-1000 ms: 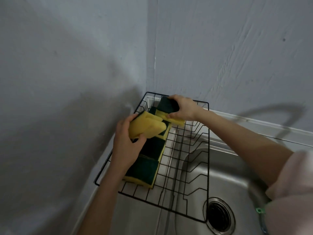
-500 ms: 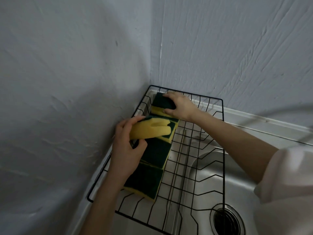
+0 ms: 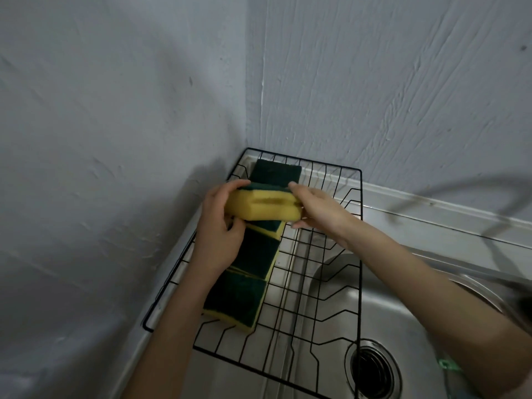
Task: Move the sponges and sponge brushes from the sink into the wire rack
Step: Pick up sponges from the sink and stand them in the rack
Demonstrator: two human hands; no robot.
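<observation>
We see a yellow sponge [image 3: 263,205] with a green scouring face held above the black wire rack [image 3: 331,254], our left hand [image 3: 220,226] grasping its nine o'clock end, right hand [image 3: 319,208] its three o'clock end; a row of sponges [image 3: 244,283] lies beneath, the steel sink [image 3: 403,312] at four o'clock

Held sponge [image 3: 263,207]: bright yellow foam side, dark groove along middle, dark green scouring layer on top edge.
Row of sponges in rack [image 3: 244,280]: dark green tops, yellow edges showing at sides and ends.
Far sponge [image 3: 275,174]: dark green.
Wire rack [image 3: 359,254]: black, grid pattern with zigzag wires.
Sink [image 3: 417,326]: brushed silver steel; drain [image 3: 372,370] black with silver ring.
Walls [image 3: 115,110]: pale grey-blue, streaked plaster texture.
</observation>
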